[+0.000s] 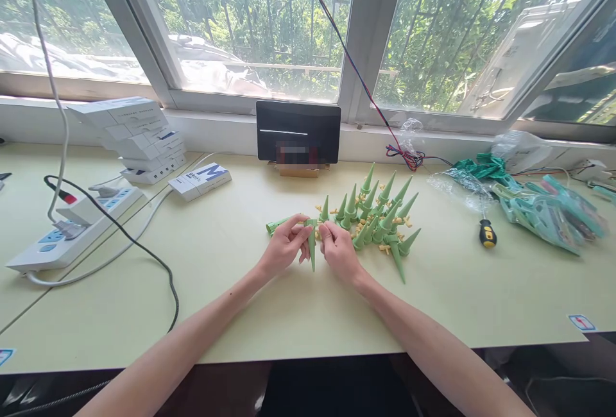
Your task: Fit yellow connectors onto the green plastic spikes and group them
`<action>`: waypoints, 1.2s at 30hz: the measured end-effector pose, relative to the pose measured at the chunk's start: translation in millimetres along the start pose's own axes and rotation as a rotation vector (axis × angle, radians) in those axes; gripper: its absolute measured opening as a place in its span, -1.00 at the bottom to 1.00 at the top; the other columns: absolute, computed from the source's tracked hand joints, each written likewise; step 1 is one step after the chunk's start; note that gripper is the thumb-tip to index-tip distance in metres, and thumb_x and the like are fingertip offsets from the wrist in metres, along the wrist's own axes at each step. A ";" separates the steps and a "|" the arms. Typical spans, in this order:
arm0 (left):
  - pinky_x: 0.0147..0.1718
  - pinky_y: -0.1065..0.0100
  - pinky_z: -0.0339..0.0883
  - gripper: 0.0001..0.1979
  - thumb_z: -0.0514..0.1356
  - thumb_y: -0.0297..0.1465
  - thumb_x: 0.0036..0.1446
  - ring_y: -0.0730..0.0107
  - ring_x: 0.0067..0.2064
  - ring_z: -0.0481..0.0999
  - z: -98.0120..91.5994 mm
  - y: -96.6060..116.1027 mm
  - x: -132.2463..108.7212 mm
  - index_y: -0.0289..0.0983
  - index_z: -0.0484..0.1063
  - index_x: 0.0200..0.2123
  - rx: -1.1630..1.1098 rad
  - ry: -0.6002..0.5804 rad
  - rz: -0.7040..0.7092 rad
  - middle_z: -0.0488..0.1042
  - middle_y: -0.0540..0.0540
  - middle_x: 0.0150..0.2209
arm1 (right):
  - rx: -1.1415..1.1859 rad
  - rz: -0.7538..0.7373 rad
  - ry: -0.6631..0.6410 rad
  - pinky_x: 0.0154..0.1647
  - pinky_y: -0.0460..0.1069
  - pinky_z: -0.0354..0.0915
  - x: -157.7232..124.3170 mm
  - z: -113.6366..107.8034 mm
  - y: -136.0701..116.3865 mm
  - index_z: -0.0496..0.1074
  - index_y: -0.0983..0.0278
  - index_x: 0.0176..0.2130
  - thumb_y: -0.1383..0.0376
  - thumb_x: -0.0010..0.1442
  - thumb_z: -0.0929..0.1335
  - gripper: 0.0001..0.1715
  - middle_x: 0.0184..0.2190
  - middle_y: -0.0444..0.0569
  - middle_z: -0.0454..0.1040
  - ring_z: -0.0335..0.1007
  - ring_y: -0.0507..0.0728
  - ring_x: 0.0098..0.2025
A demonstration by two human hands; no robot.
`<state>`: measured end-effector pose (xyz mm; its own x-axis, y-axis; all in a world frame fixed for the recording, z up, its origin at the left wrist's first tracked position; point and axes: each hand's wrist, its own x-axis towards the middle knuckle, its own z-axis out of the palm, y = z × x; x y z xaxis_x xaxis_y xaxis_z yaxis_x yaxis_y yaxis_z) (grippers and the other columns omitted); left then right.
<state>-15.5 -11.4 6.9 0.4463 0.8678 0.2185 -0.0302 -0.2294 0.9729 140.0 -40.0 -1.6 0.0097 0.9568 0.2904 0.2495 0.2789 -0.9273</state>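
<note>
My left hand (283,247) is closed on a green plastic cone (312,255), whose narrow tip points down toward me. Close beside the cone's wide end, my right hand (342,255) is closed in a pinch; what sits between those fingertips is too small to make out. Just beyond and to the right of my hands lies a cluster of similar green cones (369,204), several standing tip up and others leaning or lying. Small pale yellow pieces (384,249) are scattered among them. Another green piece (275,226) lies behind my left hand, partly hidden by it.
A dark tablet (298,128) stands against the window ledge. At left are stacked white boxes (139,138), one loose box (199,181), and a power strip (72,237) with trailing cables. A screwdriver (487,234) and plastic bags (541,212) lie at right.
</note>
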 end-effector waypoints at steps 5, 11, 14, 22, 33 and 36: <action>-0.64 0.47 0.29 -0.74 0.15 -0.15 0.28 0.50 -0.62 0.41 0.3 -5.9 -2.0 -0.23 0.38 -0.16 0.158 0.054 0.073 0.38 0.09 -0.58 | 0.284 0.188 -0.096 -0.74 -0.08 -0.02 0.8 1.2 1.0 0.07 0.17 -0.52 -0.11 0.29 0.24 -0.45 -0.74 -0.29 0.05 -0.09 -0.04 -0.73; -0.58 0.47 0.28 -0.81 0.10 -0.27 0.31 0.52 -0.63 0.35 -0.7 -8.1 -3.0 -0.22 0.45 -0.19 0.381 0.094 0.213 0.37 0.08 -0.62 | 0.510 0.336 -0.160 -0.81 -0.14 -0.11 1.4 0.0 -4.6 0.04 0.18 -0.54 -0.15 0.19 0.33 -0.39 -0.71 -0.34 -0.08 -0.13 -0.09 -0.74; -0.58 0.46 0.27 -0.81 0.11 -0.26 0.30 0.51 -0.62 0.35 -0.5 -7.3 -3.3 -0.21 0.47 -0.20 0.433 0.112 0.235 0.37 0.07 -0.62 | 0.568 0.361 -0.180 -0.82 -0.15 -0.14 1.8 0.1 -5.8 0.02 0.18 -0.54 -0.13 0.19 0.34 -0.39 -0.69 -0.36 -0.12 -0.16 -0.10 -0.74; -0.64 0.47 0.27 -0.77 0.13 -0.18 0.30 0.51 -0.66 0.40 1.6 -7.5 -3.7 -0.22 0.40 -0.17 0.260 0.070 0.129 0.37 0.10 -0.61 | 0.379 0.268 -0.116 -0.76 -0.10 -0.07 0.3 3.1 -0.8 0.04 0.17 -0.50 -0.10 0.28 0.25 -0.47 -0.72 -0.32 -0.03 -0.10 -0.04 -0.73; -0.66 0.45 0.28 -0.70 0.16 -0.14 0.29 0.54 -0.70 0.34 -1.4 3.8 -0.2 -0.27 0.35 -0.11 -0.069 -0.040 -0.047 0.42 0.08 -0.61 | -0.113 -0.118 0.058 -0.50 -0.03 -0.06 -3.5 4.0 1.9 -0.03 0.19 -0.49 0.12 0.40 0.13 -0.55 -0.61 -0.22 0.02 -0.10 0.02 -0.54; -0.67 0.45 0.27 -0.70 0.18 -0.15 0.27 0.51 -0.70 0.37 -1.2 1.6 -0.1 -0.26 0.34 -0.12 -0.049 -0.022 -0.028 0.41 0.09 -0.61 | -0.078 -0.061 0.046 -0.51 -0.04 -0.02 -3.9 4.6 1.0 0.01 0.19 -0.50 0.11 0.41 0.13 -0.54 -0.62 -0.22 0.06 -0.05 0.02 -0.56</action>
<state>-16.6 -11.2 8.4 0.4673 0.8634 0.1902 -0.0610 -0.1831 0.9812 135.7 -43.1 -4.7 0.0365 0.9332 0.3576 0.3257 0.3272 -0.8871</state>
